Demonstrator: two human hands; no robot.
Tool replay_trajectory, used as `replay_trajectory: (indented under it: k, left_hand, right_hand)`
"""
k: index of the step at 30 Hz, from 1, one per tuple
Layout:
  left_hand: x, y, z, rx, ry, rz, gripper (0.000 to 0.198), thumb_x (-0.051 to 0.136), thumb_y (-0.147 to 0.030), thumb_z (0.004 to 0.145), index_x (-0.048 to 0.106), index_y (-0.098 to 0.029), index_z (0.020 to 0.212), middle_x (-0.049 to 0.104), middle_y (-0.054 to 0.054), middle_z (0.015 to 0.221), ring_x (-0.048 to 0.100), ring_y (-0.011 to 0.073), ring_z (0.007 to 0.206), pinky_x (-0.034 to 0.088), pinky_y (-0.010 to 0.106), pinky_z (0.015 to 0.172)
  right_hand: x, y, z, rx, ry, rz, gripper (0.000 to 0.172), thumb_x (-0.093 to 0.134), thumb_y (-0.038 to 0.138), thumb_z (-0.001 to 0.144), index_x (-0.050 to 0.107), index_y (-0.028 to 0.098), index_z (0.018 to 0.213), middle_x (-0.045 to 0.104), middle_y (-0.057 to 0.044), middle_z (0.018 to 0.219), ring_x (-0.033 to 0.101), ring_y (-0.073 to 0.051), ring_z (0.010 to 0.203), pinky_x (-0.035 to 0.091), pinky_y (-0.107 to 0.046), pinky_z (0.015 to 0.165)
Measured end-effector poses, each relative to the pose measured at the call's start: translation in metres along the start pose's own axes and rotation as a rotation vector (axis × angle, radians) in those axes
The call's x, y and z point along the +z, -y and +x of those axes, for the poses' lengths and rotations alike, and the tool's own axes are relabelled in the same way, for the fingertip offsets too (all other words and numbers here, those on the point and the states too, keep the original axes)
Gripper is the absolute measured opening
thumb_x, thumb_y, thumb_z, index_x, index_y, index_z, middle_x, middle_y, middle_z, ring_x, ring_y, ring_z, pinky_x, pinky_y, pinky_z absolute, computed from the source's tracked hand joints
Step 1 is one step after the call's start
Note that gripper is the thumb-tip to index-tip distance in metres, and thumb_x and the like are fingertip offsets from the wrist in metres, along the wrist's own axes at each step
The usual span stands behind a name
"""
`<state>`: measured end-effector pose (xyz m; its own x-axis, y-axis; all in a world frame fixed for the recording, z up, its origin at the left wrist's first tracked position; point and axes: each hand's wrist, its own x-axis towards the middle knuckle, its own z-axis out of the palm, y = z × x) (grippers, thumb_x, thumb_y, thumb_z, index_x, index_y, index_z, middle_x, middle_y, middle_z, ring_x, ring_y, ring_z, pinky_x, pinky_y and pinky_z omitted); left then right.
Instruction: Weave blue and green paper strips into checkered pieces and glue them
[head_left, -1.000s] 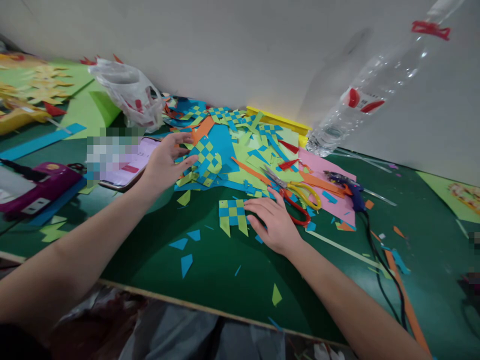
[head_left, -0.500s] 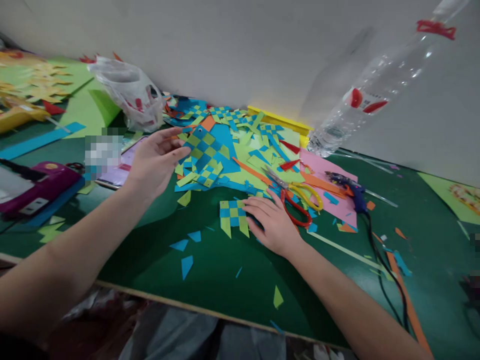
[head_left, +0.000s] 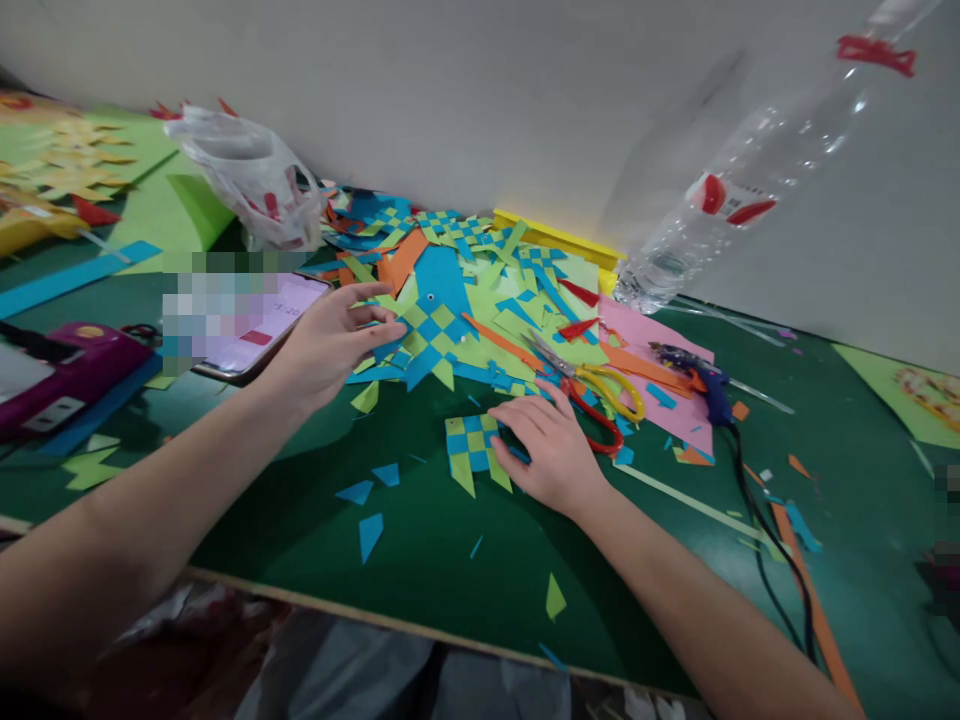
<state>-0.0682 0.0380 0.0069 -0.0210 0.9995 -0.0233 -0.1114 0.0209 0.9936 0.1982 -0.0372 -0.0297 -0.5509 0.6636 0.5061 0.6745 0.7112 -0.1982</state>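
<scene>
My left hand pinches the left edge of a woven blue-and-green paper fish with a small round eye, over the paper heap. My right hand rests low over the green table, its fingertips on the right edge of a smaller woven blue-and-green piece with two pointed green strips at its lower side. Scissors with red and yellow handles lie just beyond my right hand.
Behind are a woven paper pile, a plastic bag and a large clear bottle. A phone lies left, near a purple power strip. At right is a blue glue gun with a black cord.
My left hand and the woven fish have moved right and down, uncovering more of the phone and orange paper. The smaller woven piece has shifted slightly and turned under my right fingertips.
</scene>
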Motion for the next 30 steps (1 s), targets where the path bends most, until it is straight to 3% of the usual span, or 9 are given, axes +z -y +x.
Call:
replay_trajectory:
  k: [6, 11, 15, 17, 20, 22, 25, 27, 30]
  left_hand:
    - [0.002, -0.001, -0.003, -0.033, 0.072, 0.089, 0.055, 0.077, -0.006, 0.068, 0.058, -0.015, 0.119, 0.060, -0.003, 0.080, 0.060, 0.0042, 0.066, 0.049, 0.013, 0.059]
    - [0.003, 0.002, -0.004, -0.044, 0.101, 0.095, 0.059, 0.077, -0.007, 0.067, 0.055, -0.015, 0.121, 0.060, -0.004, 0.078, 0.058, 0.0042, 0.065, 0.049, 0.014, 0.061]
    - [0.004, 0.005, -0.003, -0.044, 0.126, 0.103, 0.056, 0.076, -0.007, 0.068, 0.057, -0.014, 0.119, 0.060, -0.004, 0.073, 0.058, 0.0046, 0.064, 0.049, 0.015, 0.062]
    - [0.003, 0.005, -0.002, 0.048, 0.116, 0.094, 0.054, 0.077, -0.008, 0.066, 0.059, -0.014, 0.116, 0.060, -0.004, 0.073, 0.057, 0.0047, 0.064, 0.049, 0.015, 0.061]
    - [-0.001, 0.002, 0.001, 0.353, 0.097, 0.122, 0.058, 0.079, -0.009, 0.063, 0.058, -0.017, 0.117, 0.060, -0.004, 0.074, 0.057, 0.0066, 0.065, 0.049, 0.018, 0.062]
    - [-0.004, -0.001, 0.001, 0.592, 0.044, 0.307, 0.060, 0.078, -0.011, 0.065, 0.057, -0.019, 0.120, 0.063, -0.003, 0.077, 0.059, 0.0088, 0.071, 0.050, 0.022, 0.069]
    - [-0.009, -0.002, 0.001, 0.841, -0.148, 0.700, 0.050, 0.073, -0.008, 0.070, 0.059, -0.020, 0.117, 0.066, -0.003, 0.082, 0.061, 0.0107, 0.080, 0.047, 0.028, 0.087]
    - [-0.010, -0.001, 0.000, 0.885, -0.174, 0.743, 0.050, 0.071, -0.008, 0.072, 0.058, -0.020, 0.118, 0.066, -0.003, 0.082, 0.062, 0.0119, 0.083, 0.047, 0.030, 0.091]
    - [-0.008, 0.000, -0.004, 0.782, -0.082, 0.626, 0.051, 0.071, -0.013, 0.075, 0.055, -0.021, 0.123, 0.063, -0.003, 0.084, 0.063, 0.0133, 0.085, 0.050, 0.032, 0.090]
  right_hand:
    - [0.000, -0.001, -0.001, 0.061, 0.099, 0.000, 0.039, 0.056, 0.043, 0.089, 0.058, 0.016, 0.117, 0.068, -0.011, 0.116, 0.062, -0.026, 0.108, 0.030, -0.050, 0.110]
    - [-0.001, -0.002, -0.001, 0.078, 0.113, 0.022, 0.045, 0.058, 0.044, 0.088, 0.054, 0.016, 0.122, 0.068, -0.012, 0.115, 0.062, -0.027, 0.106, 0.033, -0.051, 0.107]
    - [0.000, -0.002, -0.001, 0.070, 0.051, 0.041, 0.046, 0.057, 0.037, 0.089, 0.048, 0.015, 0.128, 0.068, -0.013, 0.112, 0.062, -0.026, 0.105, 0.040, -0.049, 0.102]
    - [0.001, -0.003, -0.001, 0.060, -0.005, 0.069, 0.039, 0.055, 0.028, 0.091, 0.048, 0.015, 0.127, 0.068, -0.011, 0.106, 0.062, -0.024, 0.101, 0.045, -0.045, 0.096]
    - [0.002, -0.004, -0.001, 0.034, -0.069, 0.124, 0.032, 0.053, 0.020, 0.091, 0.050, 0.018, 0.123, 0.068, -0.008, 0.098, 0.061, -0.021, 0.094, 0.050, -0.039, 0.087]
    - [0.003, -0.004, 0.000, 0.013, -0.082, 0.142, 0.031, 0.053, 0.018, 0.091, 0.051, 0.019, 0.122, 0.069, -0.007, 0.098, 0.062, -0.021, 0.093, 0.050, -0.039, 0.087]
    - [0.005, -0.005, 0.000, -0.008, -0.072, 0.153, 0.033, 0.053, 0.017, 0.090, 0.050, 0.018, 0.123, 0.069, -0.008, 0.100, 0.063, -0.021, 0.093, 0.049, -0.041, 0.089]
    - [0.006, -0.006, -0.001, -0.013, -0.066, 0.161, 0.034, 0.052, 0.017, 0.090, 0.051, 0.019, 0.124, 0.069, -0.008, 0.103, 0.063, -0.021, 0.095, 0.048, -0.042, 0.091]
    - [0.006, -0.006, -0.003, -0.009, -0.057, 0.161, 0.034, 0.052, 0.018, 0.090, 0.051, 0.020, 0.124, 0.070, -0.008, 0.105, 0.064, -0.020, 0.098, 0.047, -0.042, 0.093]
